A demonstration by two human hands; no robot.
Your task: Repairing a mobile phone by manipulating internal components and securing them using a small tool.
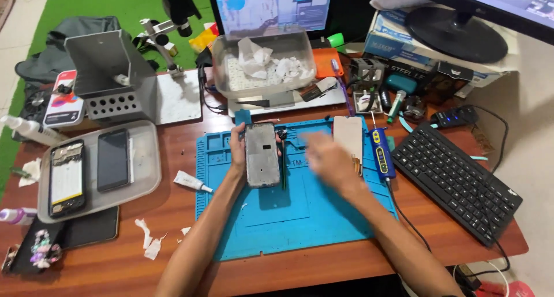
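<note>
My left hand grips a grey, opened phone frame and holds it upright over the blue work mat. My right hand hovers just to the right of it, blurred by motion, and whether it holds anything cannot be told. A thin dark tool lies on the mat beside the phone frame. A pale phone back panel rests on the mat behind my right hand.
A clear tray at the left holds two phones. A small white tube lies by the mat. A blue handheld tool and black keyboard sit at the right. A plastic bin with tissues stands behind.
</note>
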